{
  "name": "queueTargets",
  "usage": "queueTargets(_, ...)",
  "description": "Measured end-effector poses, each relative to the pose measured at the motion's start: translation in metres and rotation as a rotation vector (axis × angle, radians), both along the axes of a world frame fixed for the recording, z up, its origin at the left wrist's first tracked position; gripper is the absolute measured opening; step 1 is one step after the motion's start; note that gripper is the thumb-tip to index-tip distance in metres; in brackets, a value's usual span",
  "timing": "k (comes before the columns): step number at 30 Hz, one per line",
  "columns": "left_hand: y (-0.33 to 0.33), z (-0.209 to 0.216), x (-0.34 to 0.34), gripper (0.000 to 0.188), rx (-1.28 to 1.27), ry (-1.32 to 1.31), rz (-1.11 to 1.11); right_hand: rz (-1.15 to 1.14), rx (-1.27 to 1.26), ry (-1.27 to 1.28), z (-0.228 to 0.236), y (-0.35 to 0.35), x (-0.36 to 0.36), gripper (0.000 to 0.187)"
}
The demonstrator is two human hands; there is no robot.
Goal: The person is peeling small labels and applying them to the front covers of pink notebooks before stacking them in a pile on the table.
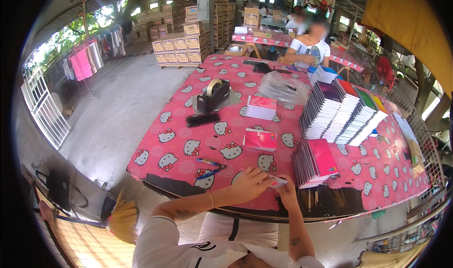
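Item: small pale slip (277, 181) with reddish marking, between the two hands, above the table's near edge.
From my remote head view I list: right hand (287, 191), fingers closed in a pinch on the slip; left hand (254, 179), fingers bent at the slip's left end, whether gripping I cannot tell. Just right of the grip, pink spiral notebooks (317, 162), stacked; beyond those, taller notebook stacks (332, 111) in several cover colours. Ahead of the grip, a low pink pile (260, 139). Left, slim blue implements (207, 174). Farther ahead-left, a black tape dispenser (214, 97). Beneath, pink patterned tablecloth (172, 133).
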State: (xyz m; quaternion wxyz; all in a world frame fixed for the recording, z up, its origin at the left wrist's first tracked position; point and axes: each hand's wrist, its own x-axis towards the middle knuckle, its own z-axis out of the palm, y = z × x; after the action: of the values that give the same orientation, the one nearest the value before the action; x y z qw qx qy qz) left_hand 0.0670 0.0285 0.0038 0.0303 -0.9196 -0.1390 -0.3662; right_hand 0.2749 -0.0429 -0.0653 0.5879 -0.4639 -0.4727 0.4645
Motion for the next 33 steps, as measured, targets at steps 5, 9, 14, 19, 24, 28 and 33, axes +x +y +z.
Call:
queueTargets(5, 0.000, -0.023, 0.007, 0.054, -0.040, -0.128, 0.278, 0.013, -0.029, -0.064, 0.002, -0.005, -0.004, 0.039)
queueTargets(9, -0.002, -0.027, 0.018, 0.059, -0.580, -0.371, 0.269, -0.164, 0.073, -0.091, -0.002, 0.009, -0.033, 0.036)
queueTargets(14, 0.000, -0.047, 0.007, 0.063, -0.638, -0.357, 0.152, -0.196, 0.046, -0.290, 0.008, 0.011, -0.029, 0.031)
queueTargets(19, 0.019, -0.054, -0.016, 0.062, -0.750, -0.220, -0.005, -0.135, 0.077, -0.052, 0.013, 0.012, -0.025, 0.032)
queueTargets(24, 0.044, 0.023, -0.033, 0.062, -0.667, -0.226, -0.036, -0.323, 0.165, -0.200, 0.000, 0.012, -0.032, 0.031)
queueTargets(28, 0.098, 0.222, -0.051, 0.085, -0.470, -0.824, -0.148, -0.265, -0.028, -0.088, 0.004, 0.006, -0.027, 0.025)
queueTargets(33, 0.172, 0.217, -0.053, 0.048, -0.025, -0.663, 0.150, -0.193, 0.017, -0.048, -0.007, 0.006, -0.017, 0.027)
